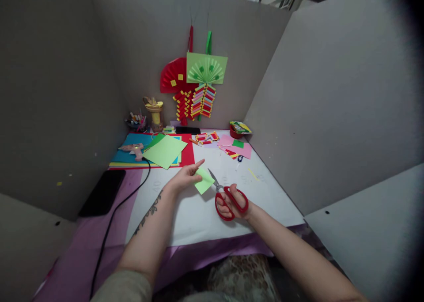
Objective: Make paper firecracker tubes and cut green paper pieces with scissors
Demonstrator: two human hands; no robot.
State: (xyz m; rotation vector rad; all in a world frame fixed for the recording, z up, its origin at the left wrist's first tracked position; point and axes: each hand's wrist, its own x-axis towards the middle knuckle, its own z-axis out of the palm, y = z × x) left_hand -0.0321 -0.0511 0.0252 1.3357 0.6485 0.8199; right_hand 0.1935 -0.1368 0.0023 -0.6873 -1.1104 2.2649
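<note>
My left hand [185, 178] pinches a small light-green piece of paper [204, 181] above the white sheet [198, 213] on the desk, index finger pointing out. My right hand [233, 203] has its fingers through the red handles of a pair of scissors [227, 198]. The scissor blades point up-left and touch the right edge of the green paper.
A stack of coloured paper sheets [164, 151] and a pink glue gun [132, 149] with a black cord lie at the back left. A black phone [103, 192] rests at the left. Paper decorations [195, 83] hang on the grey partition. Scraps [236, 147] and a pen cup [137, 122] sit behind.
</note>
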